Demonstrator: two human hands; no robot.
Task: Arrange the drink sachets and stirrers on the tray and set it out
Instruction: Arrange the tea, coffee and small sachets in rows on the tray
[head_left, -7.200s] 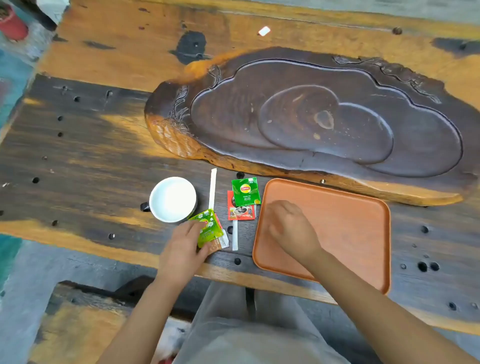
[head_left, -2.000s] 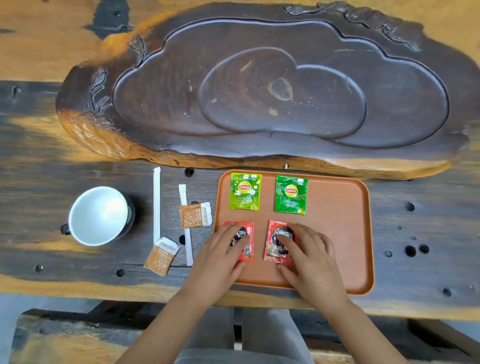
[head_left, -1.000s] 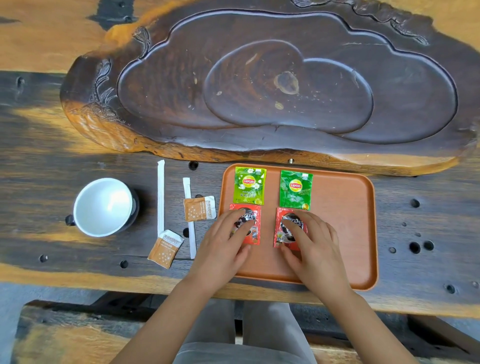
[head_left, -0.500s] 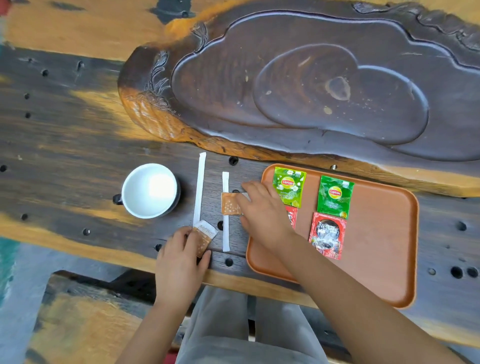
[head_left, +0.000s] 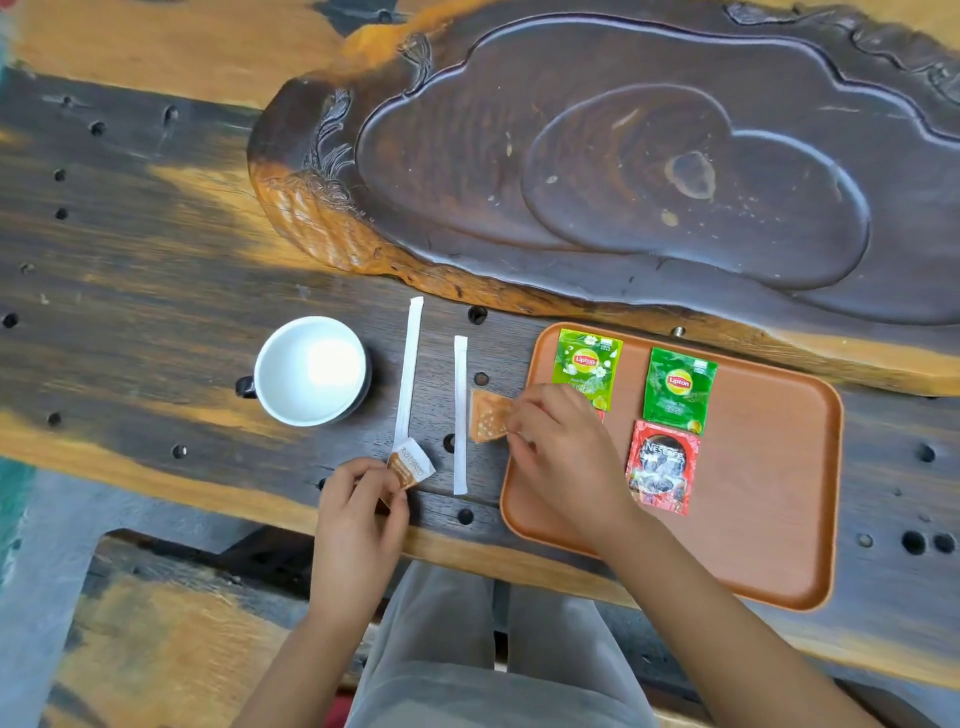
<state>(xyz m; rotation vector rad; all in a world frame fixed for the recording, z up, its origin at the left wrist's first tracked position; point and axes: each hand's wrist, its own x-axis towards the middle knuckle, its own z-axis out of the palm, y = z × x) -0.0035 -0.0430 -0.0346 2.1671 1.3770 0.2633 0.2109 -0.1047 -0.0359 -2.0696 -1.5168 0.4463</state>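
Note:
An orange tray (head_left: 769, 499) lies on the table's near right. On it are a light green tea sachet (head_left: 587, 366), a dark green tea sachet (head_left: 678, 389) and a red coffee sachet (head_left: 662, 467); a second red sachet is mostly hidden under my right hand (head_left: 566, 457). That hand pinches a small orange-brown sachet (head_left: 488, 415) just left of the tray. My left hand (head_left: 358, 514) pinches another orange-brown sachet (head_left: 410, 467) near the table's front edge. Two white wrapped stirrers, a long one (head_left: 408, 374) and a short one (head_left: 460, 410), lie on the table between them.
A white cup (head_left: 309, 371) stands left of the stirrers. A large dark carved wooden tea board (head_left: 623, 171) fills the far right of the table, just behind the tray. The wooden tabletop (head_left: 130, 291) has several small holes. My legs show below the table edge.
Both hands left the red sachets on the tray and went left. Each has now taken hold of an orange-brown sachet and lifted its end off the table.

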